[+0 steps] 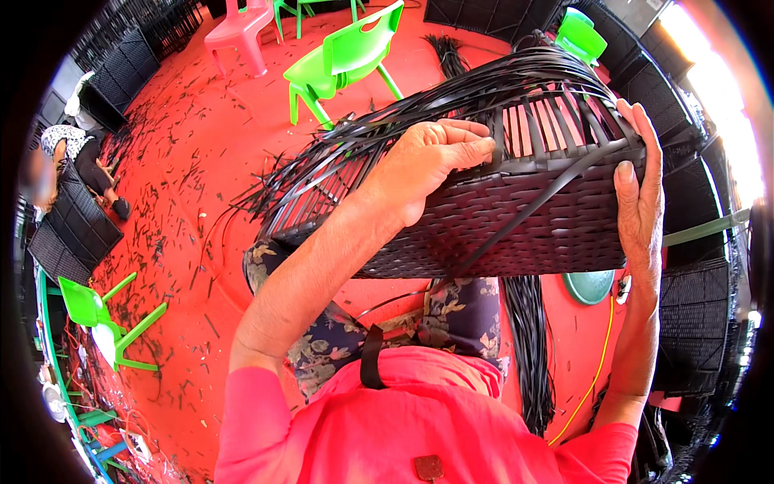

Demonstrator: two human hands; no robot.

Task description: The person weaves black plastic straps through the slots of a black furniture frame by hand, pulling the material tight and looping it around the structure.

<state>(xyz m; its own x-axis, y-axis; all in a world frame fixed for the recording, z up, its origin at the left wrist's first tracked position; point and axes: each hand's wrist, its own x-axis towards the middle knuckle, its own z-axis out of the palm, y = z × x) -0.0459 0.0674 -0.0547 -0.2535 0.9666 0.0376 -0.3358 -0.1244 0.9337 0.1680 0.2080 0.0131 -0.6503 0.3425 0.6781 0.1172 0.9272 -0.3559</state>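
A black woven basket [516, 218] with a long rectangular body rests across my lap. Its near side is tightly woven, while loose black strips [451, 89] fan out over its top and far to the left. My left hand [439, 157] is closed at the woven edge, thumb and forefinger pinching a dark upright strip. Against the right end of the basket lies my right hand [641, 181], fingers stretched up along the corner and thumb on the near face. One loose strip [532, 198] slants across the woven side from the upper right corner.
Green plastic chairs [334, 64] and a pink chair [242, 28] stand ahead on the red floor [193, 202], strewn with strip scraps. A strip bundle [528, 347] hangs by my right knee, near a yellow cord [592, 379]. Another person [72, 165] sits at far left by black woven pieces.
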